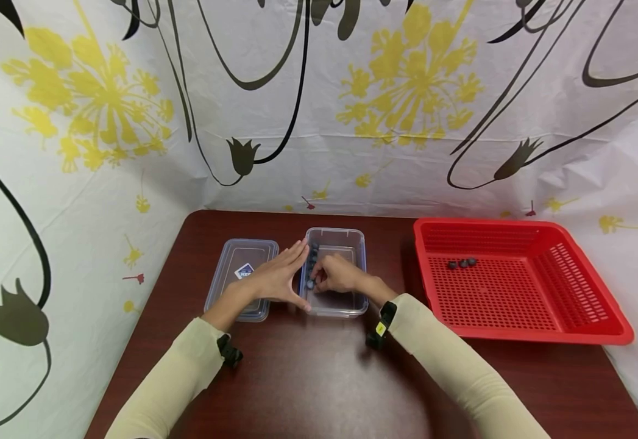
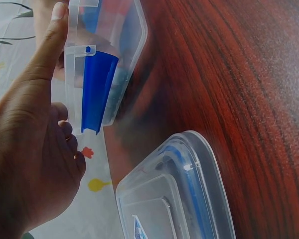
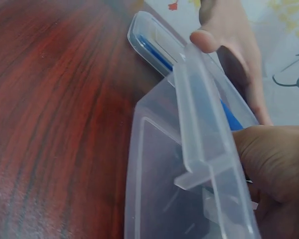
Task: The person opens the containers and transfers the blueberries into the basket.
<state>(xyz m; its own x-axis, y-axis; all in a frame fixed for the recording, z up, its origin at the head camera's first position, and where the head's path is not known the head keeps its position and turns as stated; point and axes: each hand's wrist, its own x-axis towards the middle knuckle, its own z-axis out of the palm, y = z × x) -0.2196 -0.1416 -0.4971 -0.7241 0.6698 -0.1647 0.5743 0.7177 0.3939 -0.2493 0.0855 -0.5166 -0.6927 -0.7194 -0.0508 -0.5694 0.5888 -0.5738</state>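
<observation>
A clear plastic box (image 1: 337,305) with blue side clips stands without its lid on the table. Several small dark grey round pieces (image 1: 312,259) form a row along its left wall. My left hand (image 1: 276,277) spreads straight fingers and thumb along the box's left rim; the left wrist view shows the thumb at the rim beside a blue clip (image 2: 98,89). Inside the box, my right hand (image 1: 340,274) has curled fingers and pinches a small dark grey piece (image 1: 310,284) near the row's close end. In the right wrist view the box wall partly hides these fingertips.
The clear lid (image 1: 221,286) with a blue edge and a label lies left of the box, partly under my left forearm. A red plastic basket (image 1: 532,336) stands at the right, with 3 dark pieces (image 1: 464,263) inside. A patterned sheet (image 1: 319,110) hangs behind the brown table (image 1: 319,378).
</observation>
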